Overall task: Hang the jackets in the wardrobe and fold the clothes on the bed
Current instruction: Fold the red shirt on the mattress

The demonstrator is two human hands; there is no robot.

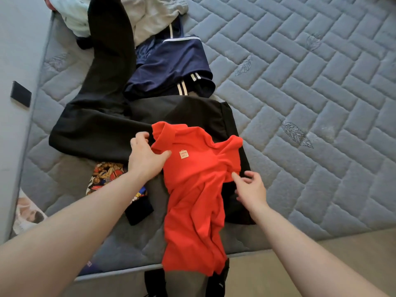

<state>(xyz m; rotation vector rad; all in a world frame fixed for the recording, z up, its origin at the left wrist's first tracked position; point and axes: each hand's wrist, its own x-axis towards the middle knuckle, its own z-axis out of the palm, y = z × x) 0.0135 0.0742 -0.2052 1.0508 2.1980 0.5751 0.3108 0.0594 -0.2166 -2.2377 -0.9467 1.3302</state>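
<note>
One red shirt point(192, 200) sits front and centre, soft knit fabric all rumpled and creased, collar end up the bed, hem spilling over the mattress edge toward the floor. A small square tag point(183, 154) shows on its chest. The left hand point(147, 155) grips the shirt at the collar side, thumb pressed on top near the tag, fingers curled round the fabric edge. The right hand point(249, 187) hovers at the shirt's opposite edge, fingers loosely spread, one fingertip just touching the red cloth, nothing gripped. Under the shirt lies a black garment point(102, 125), smooth and matte, stretching long up the bed. Beyond it, shiny navy shorts point(171, 65) with white stripes, then a pale heap point(150, 16). Left of the shirt, a patterned cloth point(107, 174) peeks out. Everything rests on the grey quilted mattress point(300, 82), stitched in a brick-like herringbone.
</note>
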